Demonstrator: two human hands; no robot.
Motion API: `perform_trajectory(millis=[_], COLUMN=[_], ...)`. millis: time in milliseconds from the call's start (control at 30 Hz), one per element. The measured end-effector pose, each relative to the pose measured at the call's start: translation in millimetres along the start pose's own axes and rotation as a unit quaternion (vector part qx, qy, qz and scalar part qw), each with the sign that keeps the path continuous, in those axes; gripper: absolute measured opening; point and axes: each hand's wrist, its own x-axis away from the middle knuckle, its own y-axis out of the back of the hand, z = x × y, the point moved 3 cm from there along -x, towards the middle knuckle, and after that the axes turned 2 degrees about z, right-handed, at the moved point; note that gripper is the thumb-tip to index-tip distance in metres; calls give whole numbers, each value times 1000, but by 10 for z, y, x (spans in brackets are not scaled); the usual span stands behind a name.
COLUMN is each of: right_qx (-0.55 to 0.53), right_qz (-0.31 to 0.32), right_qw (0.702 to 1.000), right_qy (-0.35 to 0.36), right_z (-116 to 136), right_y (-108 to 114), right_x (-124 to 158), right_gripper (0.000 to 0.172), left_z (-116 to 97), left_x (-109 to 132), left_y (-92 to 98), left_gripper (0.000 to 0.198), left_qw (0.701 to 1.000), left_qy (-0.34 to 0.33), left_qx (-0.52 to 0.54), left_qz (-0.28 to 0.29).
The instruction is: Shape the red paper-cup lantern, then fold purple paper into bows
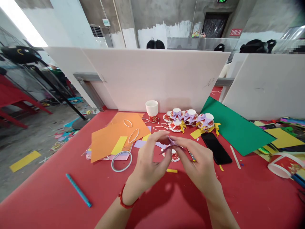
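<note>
Between my two hands is a small folded piece of purple paper [170,143], pinched above the red table. My left hand [150,159], with a red cord bracelet [124,198] on its wrist, grips the paper's left side between thumb and fingers. From the right, my right hand [199,160] pinches the other side. Just behind the fingers, a red-and-white pleated paper piece [175,157] lies partly hidden. Several paper-cup crafts with purple bows [190,117] and yellow ribbons stand farther back, beside a stack of white paper cups [152,109].
Orange sheets [102,143], yellow strips [119,145] and a grey ring [121,161] lie left. A teal pen [78,190] is at front left. On the right are a black phone [216,148], a green sheet [235,127] and a tipped cup [283,165]. A white partition [152,78] stands behind.
</note>
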Motion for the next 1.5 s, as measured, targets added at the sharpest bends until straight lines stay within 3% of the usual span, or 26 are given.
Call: perform_trajectory(millis=[200, 333, 500, 800, 1200, 1400, 1500], right_qx=[8, -10, -22, -20, 13, 67, 70], right_qz=[-53, -29, -19, 2, -23, -48, -38], right_qw=[997, 998, 998, 999, 998, 994, 995], right_qy=[50, 53, 51, 33, 52, 73, 66], right_z=[-5, -40, -63, -64, -65, -46, -56], right_y=[92, 67, 37, 26, 34, 43, 40], right_x=[-34, -18, -9, -38, -29, -69, -81], right_gripper=[18, 22, 24, 20, 25, 16, 14], left_z=[8, 24, 50, 82, 58, 62, 89], left_x=[-19, -12, -19, -17, -38, -49, -46], left_y=[36, 46, 42, 54, 43, 43, 49], left_gripper=[38, 45, 39, 44, 35, 20, 12], left_qw=[997, 997, 997, 995, 997, 997, 999], left_qy=[-67, -71, -70, -95, -79, -71, -27], left_qx=[-46, -36, -19, -11, -14, -27, -44], left_qz=[-3, -18, -27, 17, 5, 6, 13])
